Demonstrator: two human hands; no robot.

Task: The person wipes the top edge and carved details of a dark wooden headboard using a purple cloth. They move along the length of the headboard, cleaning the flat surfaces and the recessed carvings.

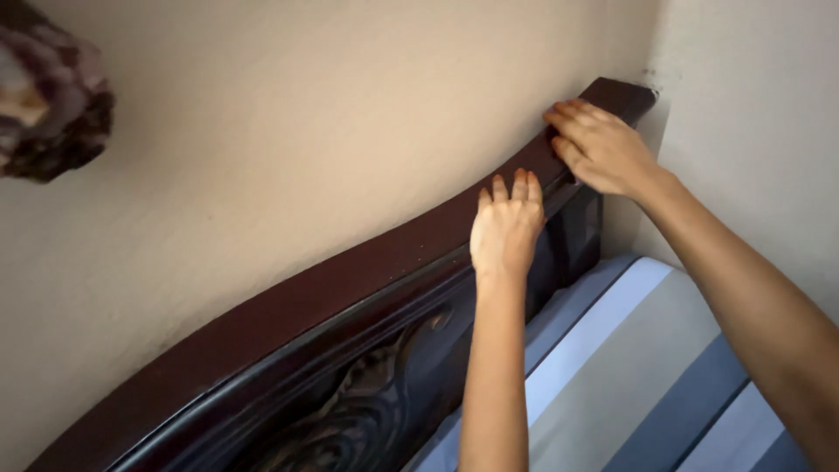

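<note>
A dark reddish-brown wooden headboard (332, 297) with a curved top rail runs along a beige wall. My left hand (505, 229) rests over the top rail near its right part, fingers curled onto the top edge. My right hand (601, 147) lies on the rail close to its far right end, fingers together and pressed on the wood near the wall corner. Neither hand holds a loose object. Carved swirl work (350, 428) shows on the headboard's front panel below.
A mattress (647, 367) with blue, white and grey stripes lies below the headboard at the lower right. The beige wall (288, 131) meets a side wall (752, 114) at the right. A blurred brown and white object (48, 96) hangs at the upper left.
</note>
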